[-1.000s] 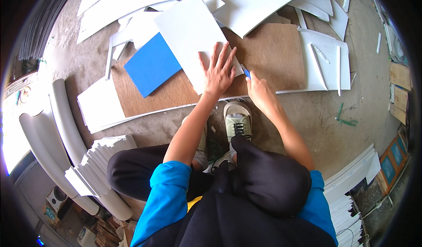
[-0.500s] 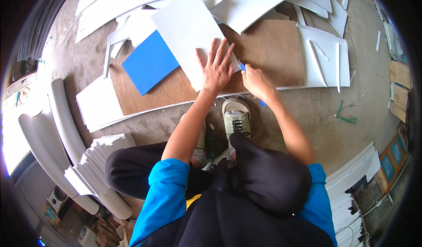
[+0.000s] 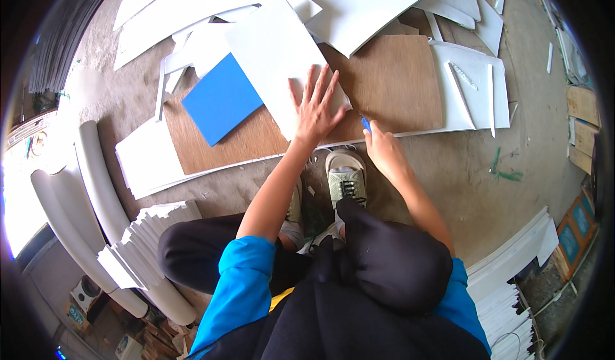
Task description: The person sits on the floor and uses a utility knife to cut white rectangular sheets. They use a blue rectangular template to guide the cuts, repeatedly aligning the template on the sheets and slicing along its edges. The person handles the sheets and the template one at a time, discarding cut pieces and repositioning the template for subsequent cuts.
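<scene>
My left hand [image 3: 314, 113] lies flat with spread fingers on a white sheet [image 3: 272, 56], pressing near its close edge. A blue utility knife [image 3: 366, 123] is in my right hand [image 3: 384, 147], its thin tip pointing toward the sheet's right corner but apart from it. Beneath the sheet is a brown wooden board [image 3: 400, 81]. Partly under the sheet's left side, a square blue panel [image 3: 222, 99] rests on the same board.
White offcuts [image 3: 218, 11] pile up at the far side. Narrow white strips [image 3: 491, 97] lie right of the board. Long white rolls [image 3: 102, 168] and a stack of white pieces [image 3: 144, 235] stand at my left. My shoe [image 3: 346, 177] is close to the board's near edge.
My right hand has pulled the knife back toward me and slightly right, away from the sheet's edge. The left hand stays flat on the sheet.
</scene>
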`<state>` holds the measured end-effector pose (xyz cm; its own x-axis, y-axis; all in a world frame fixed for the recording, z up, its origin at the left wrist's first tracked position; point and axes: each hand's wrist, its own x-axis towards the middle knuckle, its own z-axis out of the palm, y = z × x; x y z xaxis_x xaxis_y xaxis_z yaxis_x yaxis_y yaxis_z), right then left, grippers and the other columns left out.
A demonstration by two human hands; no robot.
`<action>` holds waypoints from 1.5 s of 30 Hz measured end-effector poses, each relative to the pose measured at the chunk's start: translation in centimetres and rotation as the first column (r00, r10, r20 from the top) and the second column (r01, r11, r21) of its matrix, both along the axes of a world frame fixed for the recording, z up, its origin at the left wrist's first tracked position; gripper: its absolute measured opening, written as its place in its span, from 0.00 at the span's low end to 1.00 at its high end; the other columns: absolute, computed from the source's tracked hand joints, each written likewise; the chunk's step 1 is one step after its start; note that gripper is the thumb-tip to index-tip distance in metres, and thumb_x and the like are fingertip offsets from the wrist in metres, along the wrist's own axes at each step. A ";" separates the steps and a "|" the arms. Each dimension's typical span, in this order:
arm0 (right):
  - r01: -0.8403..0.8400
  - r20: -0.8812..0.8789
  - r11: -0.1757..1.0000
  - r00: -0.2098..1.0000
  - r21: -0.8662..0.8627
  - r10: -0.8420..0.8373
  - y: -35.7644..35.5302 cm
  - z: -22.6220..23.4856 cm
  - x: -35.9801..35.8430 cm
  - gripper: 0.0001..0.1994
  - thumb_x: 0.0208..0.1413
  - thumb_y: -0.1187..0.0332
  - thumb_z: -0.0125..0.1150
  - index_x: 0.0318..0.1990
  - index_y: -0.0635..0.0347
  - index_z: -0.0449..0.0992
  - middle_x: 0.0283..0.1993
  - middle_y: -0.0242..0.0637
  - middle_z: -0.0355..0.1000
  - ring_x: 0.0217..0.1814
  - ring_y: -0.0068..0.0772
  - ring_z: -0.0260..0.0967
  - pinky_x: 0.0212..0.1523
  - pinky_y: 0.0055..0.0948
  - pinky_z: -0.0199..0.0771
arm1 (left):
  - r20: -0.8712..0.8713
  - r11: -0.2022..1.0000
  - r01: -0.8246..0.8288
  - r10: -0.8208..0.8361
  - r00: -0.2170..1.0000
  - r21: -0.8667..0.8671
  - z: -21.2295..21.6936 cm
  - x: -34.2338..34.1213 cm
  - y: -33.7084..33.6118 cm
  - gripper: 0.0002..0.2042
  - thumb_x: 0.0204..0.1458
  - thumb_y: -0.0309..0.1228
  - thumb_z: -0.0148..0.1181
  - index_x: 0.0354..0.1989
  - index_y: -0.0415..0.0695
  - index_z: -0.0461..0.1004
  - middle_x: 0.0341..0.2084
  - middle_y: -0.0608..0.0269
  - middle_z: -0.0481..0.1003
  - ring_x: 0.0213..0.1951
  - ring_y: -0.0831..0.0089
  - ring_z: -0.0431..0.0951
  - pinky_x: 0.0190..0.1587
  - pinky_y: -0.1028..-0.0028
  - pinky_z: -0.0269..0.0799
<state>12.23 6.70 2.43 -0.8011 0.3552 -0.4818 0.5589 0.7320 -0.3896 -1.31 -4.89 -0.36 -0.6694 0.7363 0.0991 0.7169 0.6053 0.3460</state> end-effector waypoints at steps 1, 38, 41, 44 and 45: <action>0.075 -0.064 0.997 0.995 0.021 -0.073 0.4 -0.1 0.1 0.17 0.57 0.61 0.41 0.46 0.65 0.61 0.20 0.54 0.69 0.24 0.56 0.69 0.23 0.47 0.68 | 0.068 0.998 0.014 -0.018 0.997 0.057 0.3 0.1 -0.1 0.39 0.40 0.52 0.55 0.62 0.54 0.49 0.62 0.67 0.46 0.64 0.65 0.40 0.58 0.42 0.25; -0.084 -0.691 0.816 0.585 -0.572 -0.424 -1.2 20.7 -12.0 0.15 0.39 0.74 0.63 0.33 0.63 0.61 0.26 0.35 0.69 0.20 0.25 0.66 0.23 0.23 0.68 | 0.345 0.422 -0.613 0.554 0.757 0.668 21.2 -5.4 -8.9 0.25 0.54 0.45 0.47 0.46 0.31 0.57 0.29 0.41 0.69 0.34 0.53 0.70 0.40 0.64 0.63; -0.149 -0.779 0.893 0.563 -0.424 -0.276 -4.7 25.5 -12.7 0.15 0.40 0.72 0.61 0.34 0.65 0.63 0.28 0.38 0.69 0.28 0.31 0.70 0.34 0.27 0.70 | 0.225 0.402 -0.539 0.608 0.762 0.740 24.5 -6.3 -12.3 0.26 0.54 0.46 0.46 0.47 0.31 0.56 0.33 0.38 0.68 0.37 0.51 0.70 0.43 0.63 0.63; -0.208 -0.738 0.852 0.620 -0.481 -0.266 -6.7 27.7 -13.1 0.15 0.41 0.69 0.62 0.34 0.63 0.63 0.31 0.40 0.69 0.34 0.31 0.69 0.37 0.27 0.69 | 0.373 0.342 -0.621 0.565 0.736 0.705 27.5 -5.8 -14.8 0.27 0.54 0.47 0.45 0.47 0.30 0.55 0.37 0.34 0.67 0.42 0.48 0.68 0.46 0.63 0.62; -0.207 -0.750 0.875 0.621 -0.437 -0.228 -7.6 28.1 -13.1 0.16 0.41 0.68 0.63 0.34 0.63 0.63 0.31 0.40 0.69 0.34 0.31 0.69 0.37 0.27 0.69 | 0.427 0.323 -0.651 0.545 0.721 0.687 27.9 -5.6 -15.5 0.28 0.54 0.47 0.45 0.48 0.30 0.55 0.38 0.33 0.67 0.44 0.48 0.68 0.47 0.62 0.61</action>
